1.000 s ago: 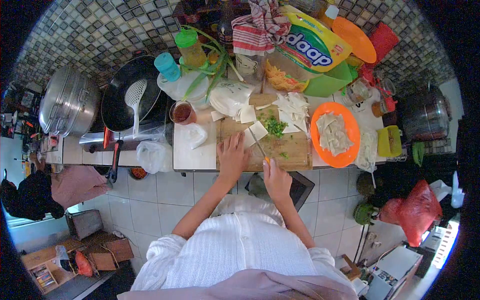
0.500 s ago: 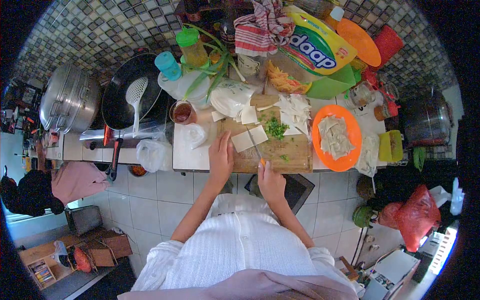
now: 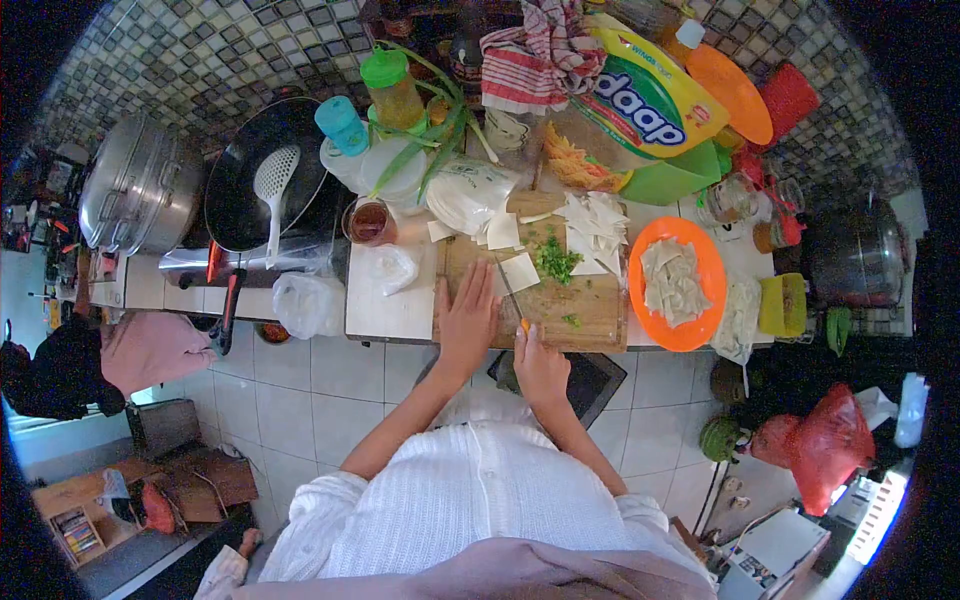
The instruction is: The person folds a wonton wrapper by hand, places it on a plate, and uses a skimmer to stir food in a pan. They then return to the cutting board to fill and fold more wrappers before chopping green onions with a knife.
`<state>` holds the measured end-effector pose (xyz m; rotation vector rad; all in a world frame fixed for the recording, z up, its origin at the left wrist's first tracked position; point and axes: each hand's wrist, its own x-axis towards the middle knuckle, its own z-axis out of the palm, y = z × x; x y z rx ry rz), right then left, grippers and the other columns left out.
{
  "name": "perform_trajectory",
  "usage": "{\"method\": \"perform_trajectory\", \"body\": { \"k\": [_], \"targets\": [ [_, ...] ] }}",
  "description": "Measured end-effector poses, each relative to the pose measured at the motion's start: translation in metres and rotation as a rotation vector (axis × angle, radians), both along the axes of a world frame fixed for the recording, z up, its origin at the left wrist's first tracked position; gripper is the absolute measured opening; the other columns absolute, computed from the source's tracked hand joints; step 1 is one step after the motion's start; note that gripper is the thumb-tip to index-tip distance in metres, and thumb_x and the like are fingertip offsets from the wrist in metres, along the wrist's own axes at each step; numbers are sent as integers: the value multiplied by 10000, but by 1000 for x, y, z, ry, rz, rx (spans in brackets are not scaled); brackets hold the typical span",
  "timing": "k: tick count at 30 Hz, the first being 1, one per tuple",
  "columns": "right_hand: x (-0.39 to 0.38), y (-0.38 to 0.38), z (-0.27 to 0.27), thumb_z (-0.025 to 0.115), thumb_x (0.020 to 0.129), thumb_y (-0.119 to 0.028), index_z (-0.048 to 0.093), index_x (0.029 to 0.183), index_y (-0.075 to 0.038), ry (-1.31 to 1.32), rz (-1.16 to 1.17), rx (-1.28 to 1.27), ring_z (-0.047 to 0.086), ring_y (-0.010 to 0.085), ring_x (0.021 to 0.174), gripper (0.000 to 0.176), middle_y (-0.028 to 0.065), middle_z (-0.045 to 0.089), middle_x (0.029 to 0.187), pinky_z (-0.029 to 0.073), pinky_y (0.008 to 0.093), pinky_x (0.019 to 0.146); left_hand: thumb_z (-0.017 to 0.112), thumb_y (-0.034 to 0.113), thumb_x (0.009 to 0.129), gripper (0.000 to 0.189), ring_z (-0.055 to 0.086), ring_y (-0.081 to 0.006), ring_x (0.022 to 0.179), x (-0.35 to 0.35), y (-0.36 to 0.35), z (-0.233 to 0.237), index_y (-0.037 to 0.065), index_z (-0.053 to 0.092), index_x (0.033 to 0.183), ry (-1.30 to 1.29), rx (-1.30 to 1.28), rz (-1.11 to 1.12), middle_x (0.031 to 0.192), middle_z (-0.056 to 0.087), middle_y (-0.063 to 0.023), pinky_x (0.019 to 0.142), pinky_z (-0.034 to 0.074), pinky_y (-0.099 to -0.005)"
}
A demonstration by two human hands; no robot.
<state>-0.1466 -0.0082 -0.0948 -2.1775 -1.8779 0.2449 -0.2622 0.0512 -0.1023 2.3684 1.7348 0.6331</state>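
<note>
Wooden board (image 3: pixel 590 308) on white surface (image 3: pixel 385 315), home kitchen. Right hand (image 3: pixel 540 365), grip clamped on knife (image 3: pixel 510 290); blade points away from body, tilted slightly left. White square sheet (image 3: pixel 520 272) lies on board, just right of blade, beyond right hand. Left hand (image 3: pixel 468 318) pressed flat, fingers spread, left of blade, holding nothing. Chopped greens (image 3: pixel 555 262) near sheet; orange plate (image 3: pixel 682 338) further right.

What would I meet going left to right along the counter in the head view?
Silver metal steamer pot → black wok with white slotted spatula → left hand flat on wooden cutting board → orange-handled knife in right hand → orange round plate of white dough wrappers → yellow-green plastic tub → dark metal pot.
</note>
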Motion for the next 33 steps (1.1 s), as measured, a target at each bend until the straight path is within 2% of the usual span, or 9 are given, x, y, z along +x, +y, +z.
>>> {"method": "perform_trajectory", "body": {
  "k": [5,14,16,19,22,26,29,31,33],
  "targets": [
    [-2,4,2,421,856,-308,531,820,-48,-19,-2,-40,569,293,432,285,140,560,523,476,398,395,459,222,833,470,297,-170,1232,9,0,-15,50,359,1259,162,-12,51,1333,323,-51,991,165,-526],
    [-2,15,1,440,853,-287,523,746,-42,-48,-29,-70,565,297,444,280,143,550,522,467,397,393,477,198,796,495,321,-172,1222,10,0,-18,34,368,1251,198,27,64,1324,335,-57,985,151,-552],
    [-1,16,-11,441,852,-291,530,746,-44,-89,22,266,569,297,455,283,153,556,539,468,396,396,481,199,791,497,324,-171,1220,10,0,-17,34,372,1248,190,38,55,1322,339,-57,984,154,-552],
    [-1,9,3,437,853,-296,535,746,-43,-57,5,8,571,301,462,292,160,557,553,472,397,403,484,202,789,498,324,-170,1220,8,-2,-17,36,375,1245,202,66,54,1319,343,-58,983,156,-551],
    [2,-2,14,434,853,-302,535,734,-43,-34,-9,-89,570,308,467,302,155,557,558,475,398,407,478,206,798,491,319,-168,1222,10,0,-14,37,374,1247,217,84,61,1320,342,-57,985,154,-548],
    [1,-5,9,425,850,-323,527,759,-63,-42,-33,-108,580,306,464,294,123,577,540,487,395,430,468,220,809,480,321,-164,1220,10,-1,-17,39,379,1245,217,104,74,1321,343,-52,985,147,-549],
    [-1,3,12,427,858,-296,538,734,-38,-4,-22,-89,562,324,462,307,162,553,560,478,411,421,468,229,812,478,322,-164,1219,9,-2,-16,38,385,1241,206,70,55,1321,343,-54,984,142,-555],
    [-3,11,4,423,861,-292,535,738,-34,-10,44,112,564,325,470,307,168,552,559,481,413,434,471,229,812,478,318,-166,1221,10,-2,-18,36,386,1241,205,67,63,1321,342,-57,983,142,-558],
    [-8,11,3,423,861,-290,533,730,-32,-27,3,79,566,326,477,309,165,552,557,483,412,440,474,229,812,478,314,-168,1223,8,0,-18,34,387,1240,207,73,71,1321,342,-61,982,142,-560]
  ]
}}
